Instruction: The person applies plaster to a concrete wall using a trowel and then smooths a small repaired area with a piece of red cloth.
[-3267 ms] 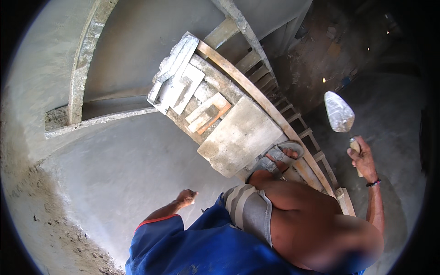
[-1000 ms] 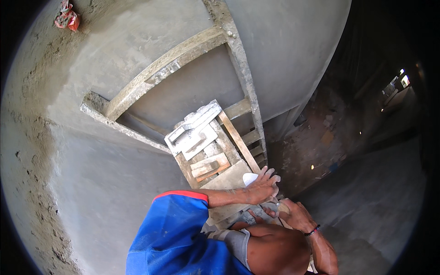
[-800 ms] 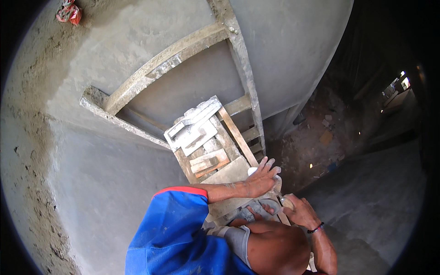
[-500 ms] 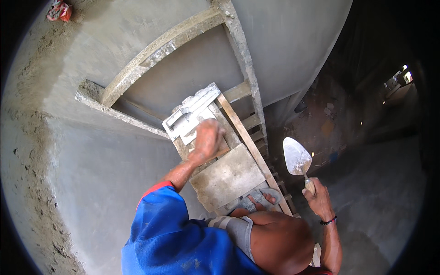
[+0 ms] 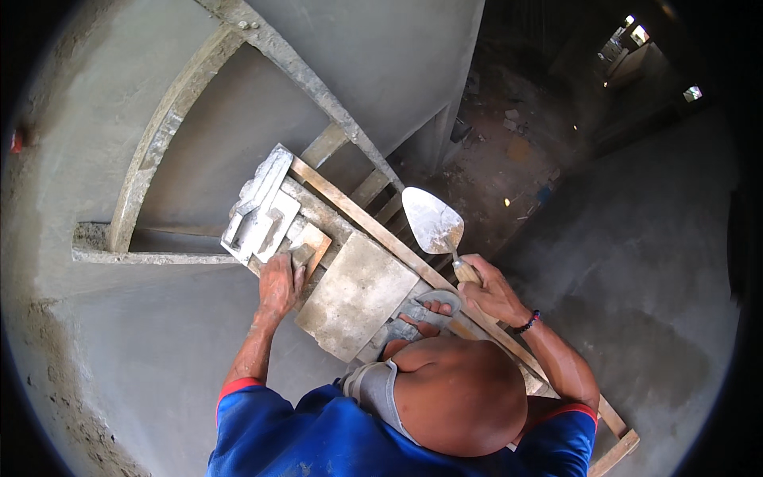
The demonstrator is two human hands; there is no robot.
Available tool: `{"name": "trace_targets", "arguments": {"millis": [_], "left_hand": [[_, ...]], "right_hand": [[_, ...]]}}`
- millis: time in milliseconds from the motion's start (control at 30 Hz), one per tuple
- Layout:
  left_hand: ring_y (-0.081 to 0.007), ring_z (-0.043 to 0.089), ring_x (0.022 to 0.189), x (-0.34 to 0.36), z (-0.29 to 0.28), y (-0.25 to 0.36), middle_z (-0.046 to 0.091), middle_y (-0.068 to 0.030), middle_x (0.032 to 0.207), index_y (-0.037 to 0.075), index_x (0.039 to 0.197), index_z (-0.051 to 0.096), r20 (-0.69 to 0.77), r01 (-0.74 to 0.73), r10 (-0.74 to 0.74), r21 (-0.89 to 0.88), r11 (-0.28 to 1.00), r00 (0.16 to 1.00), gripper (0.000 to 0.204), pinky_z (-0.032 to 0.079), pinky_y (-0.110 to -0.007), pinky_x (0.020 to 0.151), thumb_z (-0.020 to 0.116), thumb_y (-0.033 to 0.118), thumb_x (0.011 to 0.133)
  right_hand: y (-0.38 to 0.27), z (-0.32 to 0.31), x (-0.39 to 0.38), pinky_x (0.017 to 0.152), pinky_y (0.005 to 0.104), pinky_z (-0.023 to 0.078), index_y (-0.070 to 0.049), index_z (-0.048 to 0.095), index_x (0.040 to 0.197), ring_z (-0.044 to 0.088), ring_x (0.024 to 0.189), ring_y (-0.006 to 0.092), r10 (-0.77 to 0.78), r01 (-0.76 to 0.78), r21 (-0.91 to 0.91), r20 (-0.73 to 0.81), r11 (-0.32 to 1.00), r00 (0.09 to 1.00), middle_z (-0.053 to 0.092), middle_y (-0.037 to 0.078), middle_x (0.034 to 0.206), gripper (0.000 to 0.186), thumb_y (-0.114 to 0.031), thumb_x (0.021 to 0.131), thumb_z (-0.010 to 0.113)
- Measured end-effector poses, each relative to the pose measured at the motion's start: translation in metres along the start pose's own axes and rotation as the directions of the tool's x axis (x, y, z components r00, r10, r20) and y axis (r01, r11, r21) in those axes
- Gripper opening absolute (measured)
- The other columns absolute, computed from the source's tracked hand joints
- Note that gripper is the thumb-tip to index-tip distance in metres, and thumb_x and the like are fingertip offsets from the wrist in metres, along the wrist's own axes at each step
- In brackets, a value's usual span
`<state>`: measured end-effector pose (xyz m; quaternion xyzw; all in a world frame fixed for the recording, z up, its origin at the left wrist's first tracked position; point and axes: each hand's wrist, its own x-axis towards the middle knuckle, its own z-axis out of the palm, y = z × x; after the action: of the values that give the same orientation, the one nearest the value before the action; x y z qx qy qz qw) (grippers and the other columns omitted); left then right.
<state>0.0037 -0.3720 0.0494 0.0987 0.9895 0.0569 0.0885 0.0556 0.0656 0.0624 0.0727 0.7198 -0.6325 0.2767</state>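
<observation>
My left hand (image 5: 278, 286) is closed at the grip of a small wooden float (image 5: 316, 238), which rests on the planks; the fingertips are partly hidden. Just beyond it lies a white, cement-smeared piece with a raised frame (image 5: 261, 211), at the far end of the planks. In my right hand (image 5: 489, 290) is a pointing trowel (image 5: 433, 222), gripped by its wooden handle. Its blade points up and away, with grey mortar smears on it. A square, pale slab (image 5: 358, 294) lies on the planks between my hands.
My sandalled foot (image 5: 429, 310) is on the narrow plank platform, beside a long wooden rail (image 5: 381, 229). Right of the rail is a dark drop to a littered floor (image 5: 509, 151). Grey plastered wall (image 5: 167, 318) curves along the left, and a rough concrete frame (image 5: 171, 119) stands ahead.
The view has turned, shifting the planks leftward. My left hand has drawn back from over the wooden float to its near side. My right hand has brought the trowel closer to the rail.
</observation>
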Motion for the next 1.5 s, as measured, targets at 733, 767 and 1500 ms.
{"name": "trace_targets", "arguments": {"millis": [733, 767, 1500], "left_hand": [[-0.0266, 0.06, 0.083, 0.073, -0.033, 0.188, 0.055, -0.01, 0.087, 0.006, 0.093, 0.052, -0.163, -0.429, 0.435, 0.069, 0.9, 0.886, 0.026, 0.053, -0.038, 0.064, 0.07, 0.018, 0.078], [-0.0248, 0.06, 0.077, 0.071, -0.031, 0.19, 0.054, -0.0086, 0.082, 0.008, 0.087, 0.052, -0.198, -0.444, 0.459, 0.118, 0.888, 0.866, 0.019, 0.052, -0.036, 0.06, 0.066, 0.014, 0.077], [-0.0277, 0.064, 0.079, 0.055, -0.022, 0.203, 0.057, -0.0116, 0.082, 0.006, 0.086, 0.052, -0.075, -0.345, 0.354, 0.104, 0.933, 0.932, 0.014, 0.057, -0.037, 0.057, 0.063, 0.012, 0.08]], "right_hand": [[-0.049, 0.043, 0.013, 0.048, 0.03, 0.05, -0.004, 0.038, 0.135, 0.056, 0.058, 0.0121, 0.15, -0.109, 0.563, -0.027, 0.819, 0.988, 0.054, 0.005, 0.081, 0.048, -0.016, 0.094, 0.06], [-0.046, 0.046, 0.014, 0.048, 0.03, 0.049, -0.004, 0.038, 0.134, 0.056, 0.057, 0.0122, 0.179, -0.131, 0.567, -0.029, 0.814, 0.983, 0.054, 0.004, 0.08, 0.047, -0.016, 0.094, 0.06], [-0.026, 0.071, 0.024, 0.048, 0.0301, 0.051, -0.007, 0.037, 0.138, 0.056, 0.058, 0.0123, 0.115, -0.048, 0.312, -0.201, 0.949, 0.973, 0.056, 0.006, 0.084, 0.049, -0.015, 0.095, 0.059]]}}
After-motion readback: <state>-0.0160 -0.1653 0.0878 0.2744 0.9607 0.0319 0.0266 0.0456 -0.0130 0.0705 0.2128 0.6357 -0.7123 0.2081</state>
